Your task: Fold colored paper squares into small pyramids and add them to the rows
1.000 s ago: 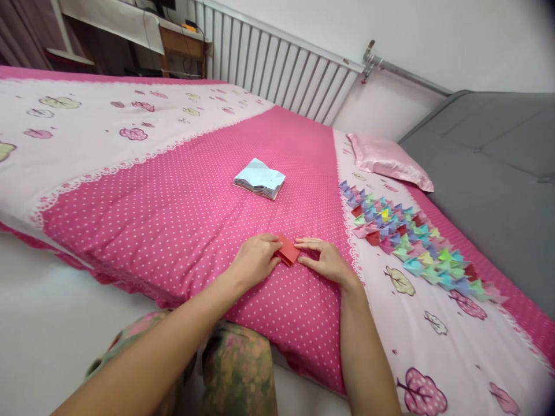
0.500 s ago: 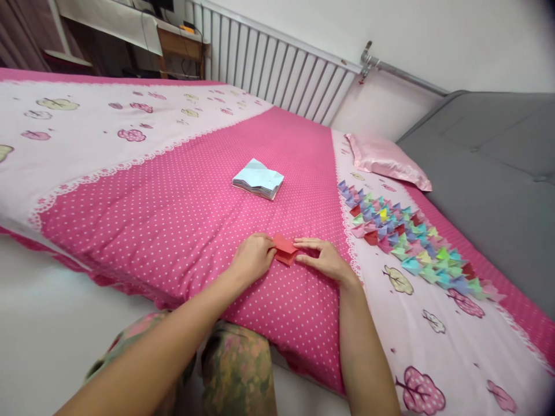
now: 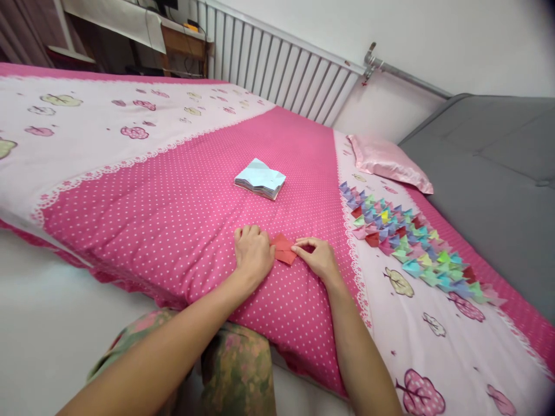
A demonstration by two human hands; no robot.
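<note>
A small folded red paper (image 3: pixel 283 249) lies on the pink dotted bedspread (image 3: pixel 182 202) near the bed's front edge. My left hand (image 3: pixel 252 252) rests flat on the cover with its thumb side pressing the paper's left edge. My right hand (image 3: pixel 318 257) pinches the paper's right corner between thumb and forefinger, the other fingers curled. A stack of pale blue paper sheets (image 3: pixel 260 178) lies further up the bed, beyond both hands.
Several rows of small folded coloured paper pieces (image 3: pixel 403 237) lie on the pale strip to the right. A pink pillow (image 3: pixel 388 162) is behind them, a grey sofa (image 3: pixel 498 173) to the right, a white radiator (image 3: pixel 277 69) at the back. My knees are below the bed's edge.
My left hand has flattened onto the cover with its fingers stretched forward. My right hand drew closer and pinched the red paper, which shifted slightly left.
</note>
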